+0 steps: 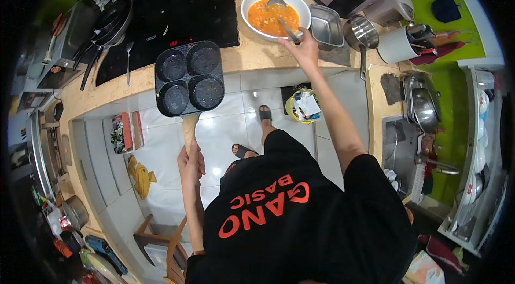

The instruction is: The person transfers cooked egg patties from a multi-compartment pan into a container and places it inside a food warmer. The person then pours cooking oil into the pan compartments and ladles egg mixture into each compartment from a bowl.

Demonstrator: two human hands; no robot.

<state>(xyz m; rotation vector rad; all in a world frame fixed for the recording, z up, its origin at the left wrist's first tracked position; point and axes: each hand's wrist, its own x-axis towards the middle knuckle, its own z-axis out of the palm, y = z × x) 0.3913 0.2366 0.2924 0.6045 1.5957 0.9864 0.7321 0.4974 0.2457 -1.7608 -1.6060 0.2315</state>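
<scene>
My left hand (191,165) is closed round the four-cup pan's (190,78) handle; my right (303,49) curls at the white bowl's (276,12) rim.

Kitchen with lime-green walls (450,90)
Glossy white floor tiles (225,117) reflect light beneath a pale speckled countertop (120,90); a wooden chair (173,249) stands near.

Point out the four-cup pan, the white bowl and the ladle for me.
Four-cup pan (190,77): head view, on the ridge between its cups.
White bowl (300,4): head view, on its inner wall, right of the soup.
Ladle (288,30): head view, on its handle.
</scene>
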